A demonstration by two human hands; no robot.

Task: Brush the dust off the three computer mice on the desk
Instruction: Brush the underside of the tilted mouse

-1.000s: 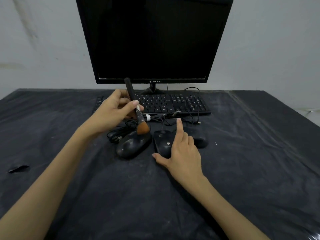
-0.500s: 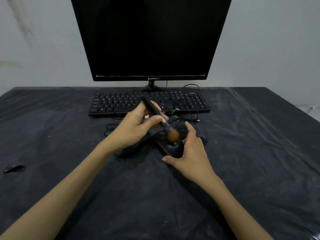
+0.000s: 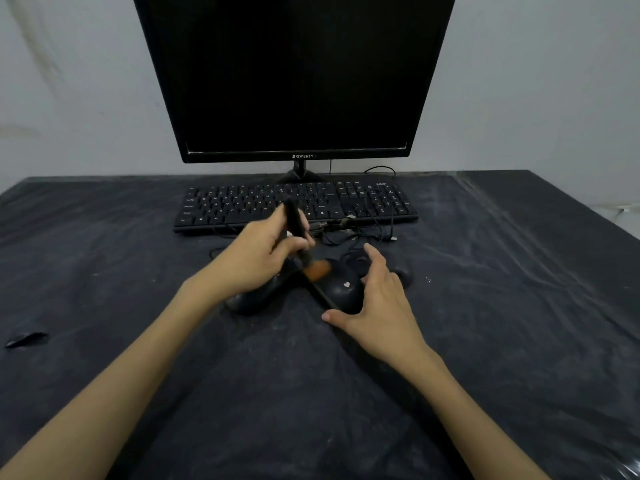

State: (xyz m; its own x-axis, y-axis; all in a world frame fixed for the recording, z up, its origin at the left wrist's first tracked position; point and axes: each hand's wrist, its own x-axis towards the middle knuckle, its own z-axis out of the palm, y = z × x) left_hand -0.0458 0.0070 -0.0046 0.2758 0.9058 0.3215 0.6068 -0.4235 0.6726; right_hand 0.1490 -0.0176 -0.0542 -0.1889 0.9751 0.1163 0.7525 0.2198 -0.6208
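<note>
The left hand [image 3: 256, 261] gripped the brush [image 3: 304, 245] — bristles on the middle mouse [image 3: 341, 289], which the right hand [image 3: 375, 306] steadied near the desk's [image 3: 104, 254] centre — between the other two mice.

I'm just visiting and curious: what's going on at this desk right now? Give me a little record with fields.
activity: brushing dust off computer mice
left hand: grips the brush, bristles on the middle mouse
right hand: steadies the middle mouse, fingers curled round its right side
left mouse: partly hidden under the left hand
right mouse: mostly hidden behind the right hand
keyboard: behind the mice
monitor: screen dark
cables: tangled between keyboard and mice
desk: dark cover, dusty
</note>
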